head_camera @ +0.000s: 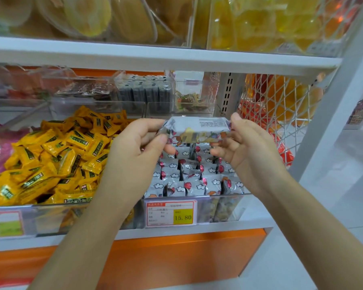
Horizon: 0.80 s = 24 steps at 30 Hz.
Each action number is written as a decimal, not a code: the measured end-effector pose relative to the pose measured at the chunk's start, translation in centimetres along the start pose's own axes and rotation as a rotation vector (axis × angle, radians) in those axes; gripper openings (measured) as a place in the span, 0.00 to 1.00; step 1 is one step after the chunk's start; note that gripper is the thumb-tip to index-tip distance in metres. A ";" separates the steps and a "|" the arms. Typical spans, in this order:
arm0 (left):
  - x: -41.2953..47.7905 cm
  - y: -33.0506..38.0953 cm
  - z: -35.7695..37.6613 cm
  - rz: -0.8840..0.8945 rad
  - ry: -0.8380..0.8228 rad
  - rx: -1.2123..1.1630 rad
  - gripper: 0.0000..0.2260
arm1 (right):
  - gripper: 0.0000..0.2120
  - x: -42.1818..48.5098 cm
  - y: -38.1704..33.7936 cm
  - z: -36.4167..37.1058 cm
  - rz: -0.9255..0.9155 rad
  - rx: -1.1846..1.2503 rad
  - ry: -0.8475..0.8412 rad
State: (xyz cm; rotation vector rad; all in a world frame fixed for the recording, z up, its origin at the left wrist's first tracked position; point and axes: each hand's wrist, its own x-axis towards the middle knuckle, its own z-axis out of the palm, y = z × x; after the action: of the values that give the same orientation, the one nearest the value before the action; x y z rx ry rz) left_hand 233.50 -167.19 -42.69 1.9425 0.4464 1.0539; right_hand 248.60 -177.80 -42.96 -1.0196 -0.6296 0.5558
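Both hands, left hand (134, 147) and right hand (247, 147), pinch the snack packet (196, 130) by its ends; it looks light, crinkly and slippery, so the crimped ends suit best.

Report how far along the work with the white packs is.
Done: the bin already holds rows of white packs. In hand: left hand and right hand pinch one pack by its ends above the bin. Left: probably setting it into a row.
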 end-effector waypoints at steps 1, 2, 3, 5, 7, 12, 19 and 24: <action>0.0 0.0 -0.1 0.008 -0.009 0.011 0.13 | 0.09 0.0 -0.1 0.0 -0.008 -0.052 -0.008; 0.0 0.0 -0.2 0.016 -0.016 0.026 0.15 | 0.10 0.0 -0.1 0.0 -0.026 -0.097 -0.008; 0.0 -0.1 -0.2 0.017 -0.021 0.038 0.16 | 0.09 0.0 -0.1 0.0 -0.048 -0.121 -0.006; -0.1 -0.2 -0.2 -0.010 -0.026 0.034 0.19 | 0.05 0.1 0.1 -0.1 -0.084 -0.138 -0.005; -0.2 -0.2 0.0 -0.067 -0.030 -0.035 0.21 | 0.07 0.0 0.2 -0.3 -0.117 -0.201 -0.014; -0.2 -0.2 0.1 -0.052 0.011 -0.057 0.13 | 0.11 -0.5 0.4 0.2 -0.166 -0.420 -0.124; -0.2 -0.2 -0.2 -0.047 -0.023 -0.028 0.08 | 0.08 -0.6 0.4 0.5 -0.184 -0.415 -0.066; -0.5 -0.1 0.0 -0.020 -0.050 0.071 0.08 | 0.10 -0.4 0.3 0.5 -0.205 -0.508 0.031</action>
State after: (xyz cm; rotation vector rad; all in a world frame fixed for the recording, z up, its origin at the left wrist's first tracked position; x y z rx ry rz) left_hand 233.21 -167.41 -43.05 2.0181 0.4803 0.9860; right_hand 247.91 -177.61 -43.12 -1.4149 -0.8599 0.1983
